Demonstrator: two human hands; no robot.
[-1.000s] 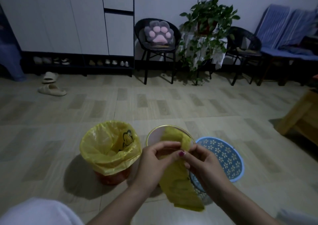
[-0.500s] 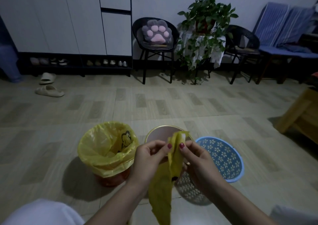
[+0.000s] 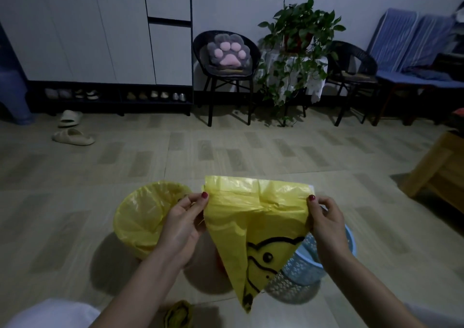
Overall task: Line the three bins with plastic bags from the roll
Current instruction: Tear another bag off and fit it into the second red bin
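Pinching the bag's (image 3: 256,217) top corners, left hand (image 3: 183,227) and right hand (image 3: 326,224) hold it stretched wide above the blue bin (image 3: 334,260), beside the lined bin (image 3: 140,217).

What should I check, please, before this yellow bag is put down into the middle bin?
1. Both hands grip the bag: ok, left hand and right hand pinch the top corners of the yellow bag.
2. Bag mouth open: cannot tell.
3. Middle bin in view: not ok, the bag hides it.
4. Left bin lined: ok.
5. Blue bin lined: not ok, bare.
6. Bag roll nearby: ok, on the floor.
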